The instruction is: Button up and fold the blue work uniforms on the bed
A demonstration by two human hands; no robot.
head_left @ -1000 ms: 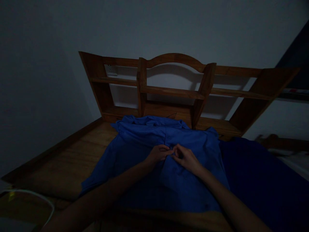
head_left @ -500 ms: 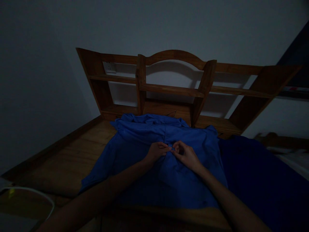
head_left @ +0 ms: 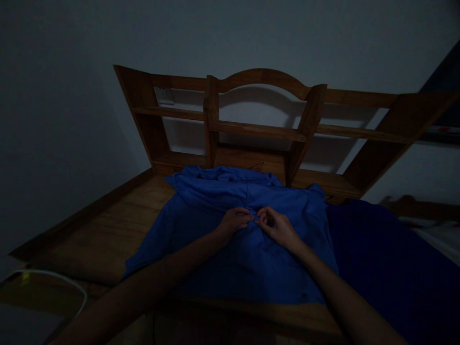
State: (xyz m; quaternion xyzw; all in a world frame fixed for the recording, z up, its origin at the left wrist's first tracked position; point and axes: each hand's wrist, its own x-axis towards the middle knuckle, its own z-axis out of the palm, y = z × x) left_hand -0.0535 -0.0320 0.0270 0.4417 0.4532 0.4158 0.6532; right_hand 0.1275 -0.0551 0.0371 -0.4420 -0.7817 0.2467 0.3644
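One blue garment: spread over a wooden platform, its far part bunched into folds and its near edge close to the platform's front.
Left hand: over the middle of the garment, thumb and forefinger pinching cloth at the centre seam, the other fingers curled.
Right hand: just beside the left, fingertips nearly meeting it, thumb and forefinger closed on the same bit of cloth; whether a button sits between them is too dim to tell.
Dark blue cloth: directly beside the garment, on the right; any overlap cannot be made out.
Wooden shelf unit: behind the garment, with an arched top rail over its middle section.
Socket: on the wall, seen through the upper left compartment.
White cable: curving across the lower left, near a small yellow patch.
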